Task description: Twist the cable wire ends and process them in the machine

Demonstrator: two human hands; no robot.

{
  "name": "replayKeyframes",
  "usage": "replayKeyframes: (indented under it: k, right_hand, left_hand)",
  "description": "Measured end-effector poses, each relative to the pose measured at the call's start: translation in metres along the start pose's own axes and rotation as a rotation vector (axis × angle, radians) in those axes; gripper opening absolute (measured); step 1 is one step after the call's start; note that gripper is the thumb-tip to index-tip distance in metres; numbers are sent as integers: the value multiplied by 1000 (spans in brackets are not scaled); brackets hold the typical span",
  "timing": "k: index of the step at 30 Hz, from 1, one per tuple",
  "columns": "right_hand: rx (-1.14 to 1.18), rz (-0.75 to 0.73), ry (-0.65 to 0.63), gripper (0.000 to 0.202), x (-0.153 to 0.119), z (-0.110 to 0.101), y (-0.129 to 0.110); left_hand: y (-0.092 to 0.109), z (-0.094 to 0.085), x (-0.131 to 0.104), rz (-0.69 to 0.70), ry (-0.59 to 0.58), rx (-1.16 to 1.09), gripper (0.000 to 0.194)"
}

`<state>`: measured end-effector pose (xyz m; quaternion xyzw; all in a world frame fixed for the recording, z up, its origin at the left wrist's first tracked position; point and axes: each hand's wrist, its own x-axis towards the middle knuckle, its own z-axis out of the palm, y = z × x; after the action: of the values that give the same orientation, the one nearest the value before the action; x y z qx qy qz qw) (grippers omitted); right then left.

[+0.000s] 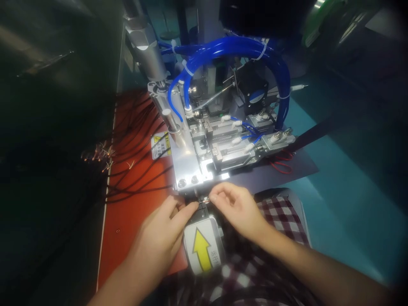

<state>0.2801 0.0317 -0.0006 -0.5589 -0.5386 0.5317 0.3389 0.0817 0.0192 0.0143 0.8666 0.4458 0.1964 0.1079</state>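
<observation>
The fingers (pixel 214 197) of the right hand (pixel 237 208) are bent, thumb and forefinger nearly together at the right end of a small shiny part (pixel 205 199); the left hand (pixel 165 221) has its thumb stretched to the part's left side. Blur hides the contact, so whether either hand actually grips it cannot be told. The part lies between the two sets of fingertips, its long axis seeming to run crosswise from hand to hand, with the right fingers looking slightly nearer.

Just beyond it stands one metal press fixture (pixel 188 165), two bolt heads (pixel 188 181) along its front edge; nearer the body is one arrow panel (pixel 200 246) bearing a single yellow arrow. Farther out come at least four white fittings (pixel 236 123), one arching bundle of blue tubes (pixel 236 43), one warning label (pixel 161 145) and, over the orange counter (pixel 143 225), black cables (pixel 137 187) too tangled to count.
</observation>
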Motion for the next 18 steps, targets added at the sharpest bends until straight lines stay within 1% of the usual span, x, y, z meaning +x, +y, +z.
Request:
replayKeyframes:
  k: [4,7,9,14,16,18]
  right_hand:
    - [-253,-196,35,14,1,1,-2]
    - [-341,-242,53,13,1,2,-3]
    - [-317,-207,41,13,1,3,-1]
    - [-143,-89,26,13,-1,7,2]
    - [-41,1,22,13,0,8,-2]
    - [60,126,-4,14,3,8,-9]
  left_hand:
    - [1,-2,2,8,-18,3,31]
    - [2,-2,4,16,-1,-1,31]
    - [2,-2,4,19,5,4,31]
    - [1,-2,1,-7,2,-12,30]
    - [-1,1,-2,1,10,-13,28]
    - [-2,4,-6,12,34,-17,29]
